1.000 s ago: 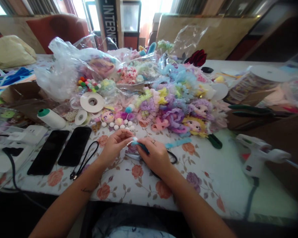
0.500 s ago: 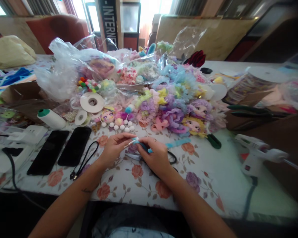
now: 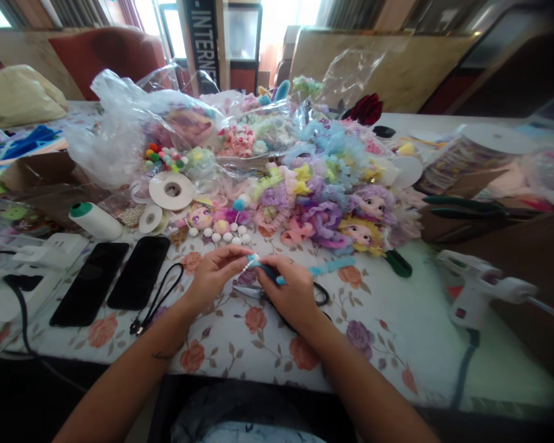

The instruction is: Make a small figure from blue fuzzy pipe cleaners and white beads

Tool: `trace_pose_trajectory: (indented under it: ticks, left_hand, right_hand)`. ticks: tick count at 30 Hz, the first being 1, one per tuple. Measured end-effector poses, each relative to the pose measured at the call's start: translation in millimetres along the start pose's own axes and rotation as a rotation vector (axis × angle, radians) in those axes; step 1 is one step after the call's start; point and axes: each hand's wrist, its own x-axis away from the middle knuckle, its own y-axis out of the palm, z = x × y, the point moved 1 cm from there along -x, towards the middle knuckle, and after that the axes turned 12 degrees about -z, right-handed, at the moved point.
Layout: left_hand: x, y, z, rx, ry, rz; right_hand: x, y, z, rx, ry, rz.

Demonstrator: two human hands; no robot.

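My left hand [image 3: 215,274] is closed in a pinch on a short strand of small white beads [image 3: 245,267], with light blue material at its upper end. Against it, the closed fingers of my right hand [image 3: 289,283] grip a light blue strip [image 3: 281,280], whose end pokes out below them. Where strip and strand meet, the fingertips hide the join. Scissors [image 3: 248,291] lie on the cloth under my right hand, blades to the left and a black handle loop showing at the right. Another fuzzy light blue strip [image 3: 335,266] lies just right of that hand.
Two black phones [image 3: 138,274], a black wrist strap [image 3: 164,295] and a thread cone [image 3: 96,221] lie left. Behind are ribbon spools [image 3: 171,191], a white bead string [image 3: 216,236], doll heads [image 3: 357,234] and heaped ruffles. A glue gun [image 3: 475,286] with its cable stands right.
Both hands stay in nearly the same place. The bead strand between the fingertips has turned slightly, and a bit more of the light blue material shows there.
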Motion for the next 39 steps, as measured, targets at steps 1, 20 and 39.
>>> trace_pose_trajectory:
  ticks: [1,20,39]
  left_hand:
    - [0,1.1,1,0.019,0.0,-0.012]
    - [0,3.9,-3,-0.068,-0.034,0.068]
    - [-1,8.6,-2,-0.122,0.084,0.083]
  right_hand:
    - [0,0,1,0.008,0.012,0.0]
    - [2,8,8,0.184,-0.078,-0.014]
    - [-1,8,3,0.202,-0.203,0.058]
